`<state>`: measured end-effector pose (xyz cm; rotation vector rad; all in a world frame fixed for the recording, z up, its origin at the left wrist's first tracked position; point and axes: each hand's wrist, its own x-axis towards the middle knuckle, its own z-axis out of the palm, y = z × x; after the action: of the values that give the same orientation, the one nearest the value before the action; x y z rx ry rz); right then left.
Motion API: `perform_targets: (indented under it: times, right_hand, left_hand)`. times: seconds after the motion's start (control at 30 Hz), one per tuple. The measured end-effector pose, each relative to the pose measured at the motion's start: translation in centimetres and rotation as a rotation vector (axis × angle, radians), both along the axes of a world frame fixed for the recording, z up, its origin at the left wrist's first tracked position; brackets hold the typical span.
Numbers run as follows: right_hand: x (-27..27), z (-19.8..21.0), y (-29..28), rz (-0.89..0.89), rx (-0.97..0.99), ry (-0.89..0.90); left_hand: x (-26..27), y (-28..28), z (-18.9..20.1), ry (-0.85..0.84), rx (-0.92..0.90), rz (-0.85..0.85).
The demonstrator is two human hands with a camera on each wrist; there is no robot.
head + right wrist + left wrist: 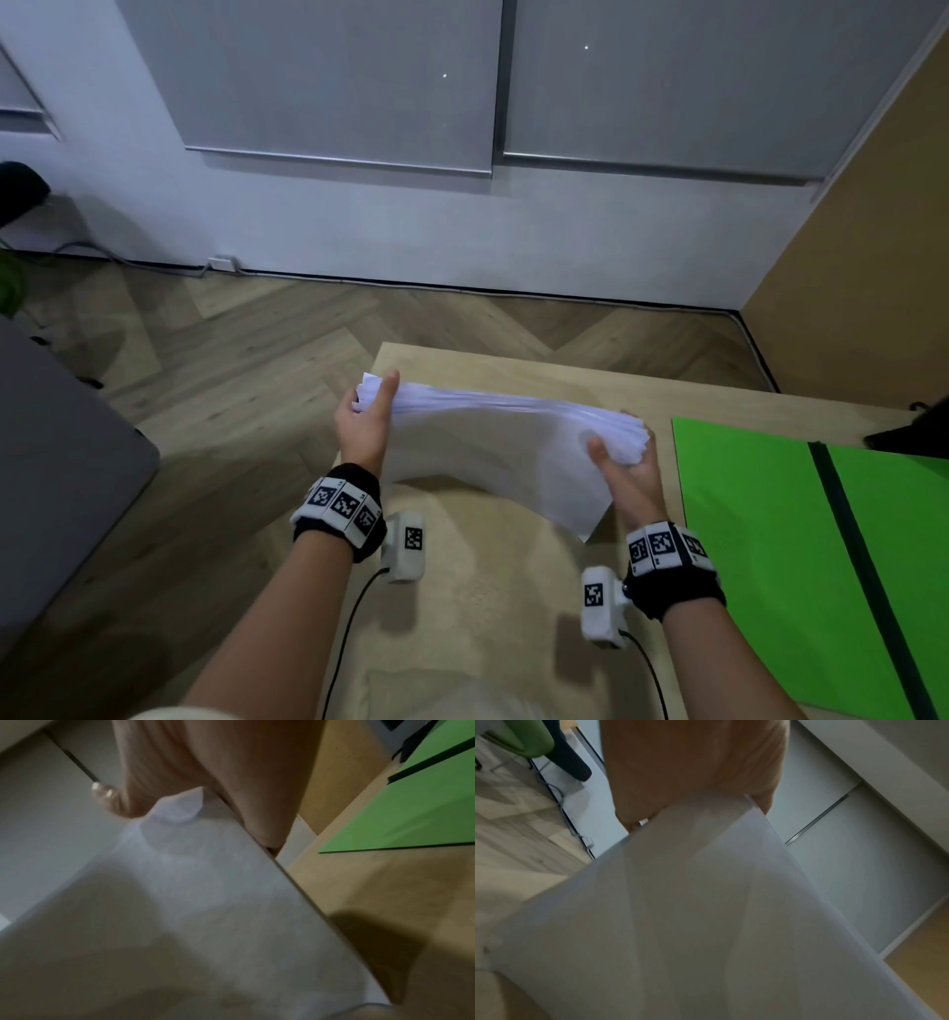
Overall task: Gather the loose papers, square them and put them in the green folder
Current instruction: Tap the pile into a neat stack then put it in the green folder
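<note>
Head view: left hand (365, 422) and right hand (624, 468) grip the paper stack (493, 442) at its 9 and 3 o'clock ends, above the table (513, 372); green folder (760, 539) lies open at 3 o'clock.

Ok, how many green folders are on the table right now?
1. The green folder lies open on the table, right of the paper stack; its right part runs out of frame.

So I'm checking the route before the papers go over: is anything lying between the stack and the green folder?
Nothing visible. Both hands, left hand and right hand, hold the papers above the table; only bare tabletop separates them from the folder, which lies open to their right.
</note>
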<state>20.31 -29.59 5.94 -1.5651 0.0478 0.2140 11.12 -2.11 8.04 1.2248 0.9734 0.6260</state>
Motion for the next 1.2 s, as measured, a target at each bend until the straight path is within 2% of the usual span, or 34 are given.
perform_targets:
  times: [0.1, 0.2, 0.3, 0.5, 0.6, 0.73, 0.87, 0.93, 1.07, 1.2]
  right_hand:
    - [-0.2, -1.4, -0.5, 0.049, -0.094, 0.081]
    - [0.1, -1.5, -0.6, -0.013, -0.172, 0.102]
    - [0.2, -0.2, -0.3, -0.051, -0.105, 0.074]
    - [1.8, 6.5, -0.7, -0.031, -0.035, -0.215]
    - [1.8, 7.2, -1.1, -0.026, 0.022, -0.268]
    - [0.0, 2.7, -0.8, 0.045, -0.054, -0.081]
    - [-1.2, -0.5, -1.3, -0.022, -0.117, 0.125]
    - [-1.0, 0.1, -1.1, -0.051, -0.116, 0.129]
    - [-0.5, 1.5, -1.4, -0.068, -0.023, 0.019]
    - [-0.7, 0.9, -1.8, -0.002, -0.01, 0.034]
  left_hand:
    - [-0.4, 0.3, 0.6, -0.038, 0.018, -0.175]
    - [-0.9, 0.7, 0.2, 0.034, 0.118, -0.33]
    - [-1.2, 0.8, 0.1, 0.037, 0.153, -0.336]
    - [-2.8, -0.7, 3.1, -0.216, 0.164, -0.289]
    - [-3.0, -0.9, 2.8, -0.25, 0.179, -0.339]
    - [-2.6, -1.7, 0.7, -0.15, 0.141, -0.399]
    - [-2.2, -2.6, -1.3, -0.007, 0.166, -0.453]
    - [-1.9, -2.8, -1.2, -0.01, 0.178, -0.448]
    - [-2.0, -2.5, 0.0, -0.063, 0.113, -0.368]
    - [-2.6, -2.7, -0.7, -0.109, 0.141, -0.197]
